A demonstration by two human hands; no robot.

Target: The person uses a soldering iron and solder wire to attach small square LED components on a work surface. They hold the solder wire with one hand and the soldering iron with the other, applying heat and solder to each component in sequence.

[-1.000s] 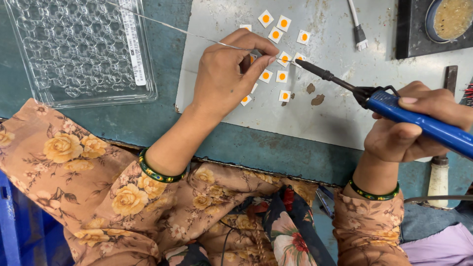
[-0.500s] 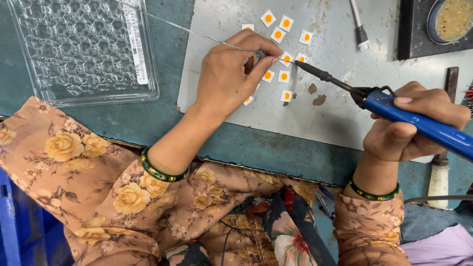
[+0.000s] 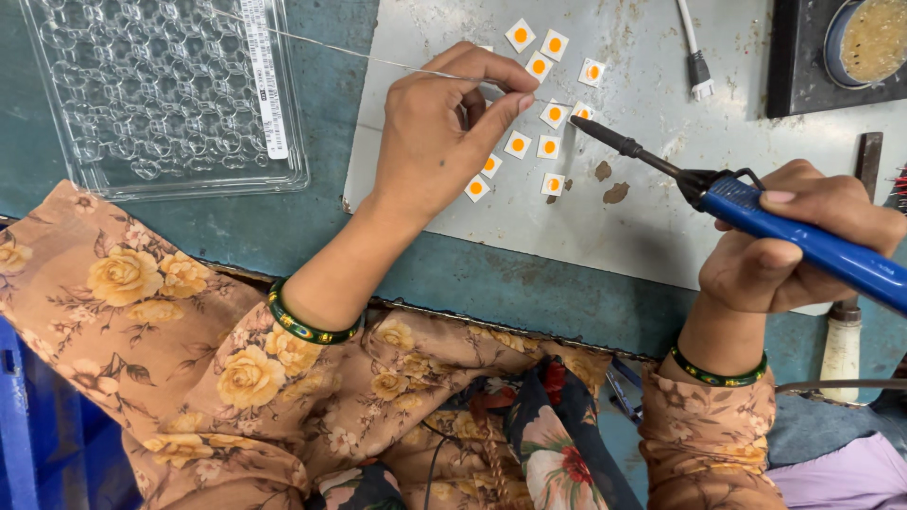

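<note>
Blue-handled soldering iron (image 3: 794,231) gripped in right hand (image 3: 789,250), fingers curled tight round the handle, forefinger laid along its top. Dark tip points left, ending just beside the left fingertips. Left hand (image 3: 444,132): thumb and forefinger pinching a thin solder wire (image 3: 321,44), which runs off up-left over a clear plastic tray (image 3: 161,90); other fingers curled under. Small white squares with orange centres (image 3: 549,146) lie on a grey metal sheet (image 3: 661,227), scattered just beyond and below the pinching fingertips. Wire end meets iron tip near one square; actual contact unclear. Green bangle on each wrist.
</note>
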